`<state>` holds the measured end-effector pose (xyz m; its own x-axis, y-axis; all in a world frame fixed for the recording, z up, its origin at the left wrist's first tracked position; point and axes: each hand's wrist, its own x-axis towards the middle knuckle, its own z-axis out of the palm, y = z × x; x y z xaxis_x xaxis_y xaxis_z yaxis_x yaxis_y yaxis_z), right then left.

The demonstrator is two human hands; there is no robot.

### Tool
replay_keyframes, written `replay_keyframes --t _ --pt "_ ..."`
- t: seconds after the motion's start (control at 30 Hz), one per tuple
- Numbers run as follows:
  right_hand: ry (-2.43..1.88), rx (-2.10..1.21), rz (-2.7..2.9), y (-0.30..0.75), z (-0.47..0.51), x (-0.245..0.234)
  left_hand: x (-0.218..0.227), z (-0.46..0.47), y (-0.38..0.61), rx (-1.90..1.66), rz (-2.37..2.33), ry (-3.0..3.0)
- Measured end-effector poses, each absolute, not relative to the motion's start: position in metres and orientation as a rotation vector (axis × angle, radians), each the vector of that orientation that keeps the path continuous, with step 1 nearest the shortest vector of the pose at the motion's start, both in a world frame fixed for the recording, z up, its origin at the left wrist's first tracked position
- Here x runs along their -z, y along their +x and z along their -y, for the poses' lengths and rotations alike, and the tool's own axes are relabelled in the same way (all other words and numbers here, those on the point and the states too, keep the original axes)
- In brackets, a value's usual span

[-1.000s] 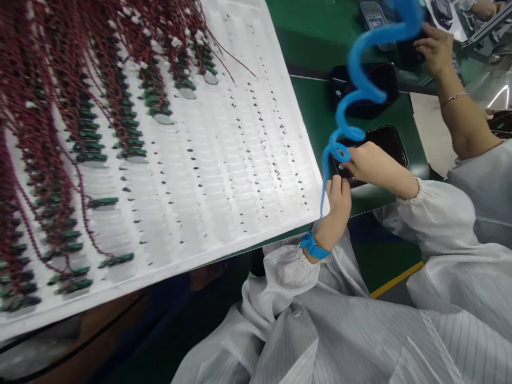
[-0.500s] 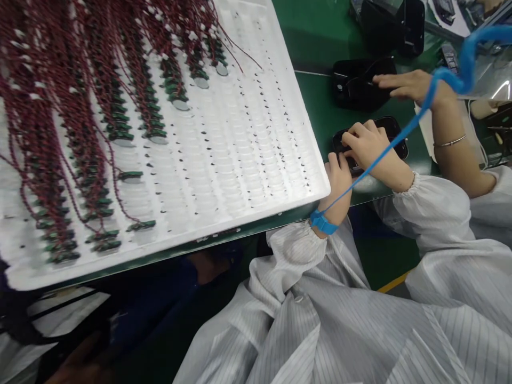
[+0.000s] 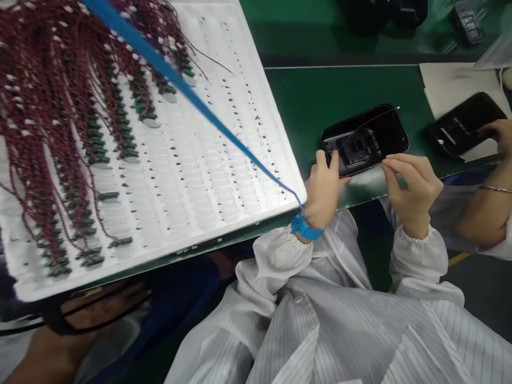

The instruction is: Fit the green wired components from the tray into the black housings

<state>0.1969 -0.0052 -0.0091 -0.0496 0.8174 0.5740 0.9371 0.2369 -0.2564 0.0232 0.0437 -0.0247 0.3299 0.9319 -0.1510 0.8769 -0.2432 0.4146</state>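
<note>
Our left hand [image 3: 322, 184] grips the left end of the black case [image 3: 362, 141], fingers over its rim and thumb along its near edge. The case lies hollow side up on the green bench [image 3: 304, 96], stretching off to the right of that hold. Inside it, a thin red wire [image 3: 368, 122] runs from close to our left fingertips across to the far right, its white tip at the rim. Our right hand [image 3: 414, 189] is at the case's near right edge, thumb and forefinger pinched together; we cannot tell whether anything sits between them. A blue strap [image 3: 306, 228] circles our left wrist, its blue cord [image 3: 224, 130] rising over the white tray [image 3: 208, 181] just left of that hand. Rows of green boards [image 3: 96, 141] with dark red leads [image 3: 44, 96] fill the tray's far-left part. Right of our pinch, a co-worker's hand [image 3: 500, 133] touches another case [image 3: 466, 122], partly over paper [image 3: 438, 85].
</note>
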Motion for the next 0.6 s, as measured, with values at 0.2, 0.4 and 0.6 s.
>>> replay_keyframes --t 0.2,0.4,0.6 --pt "-1.724 0.139 1.829 0.211 -0.012 0.021 0.011 -0.048 0.023 0.102 -1.645 2.23" --pt "-1.542 0.09 1.915 0.227 -0.024 0.041 -0.002 -0.053 0.024 0.295 -1.656 2.227" --pt "-1.561 0.004 1.942 0.236 -0.025 0.052 -0.01 -0.057 0.028 0.422 -1.68 2.242"
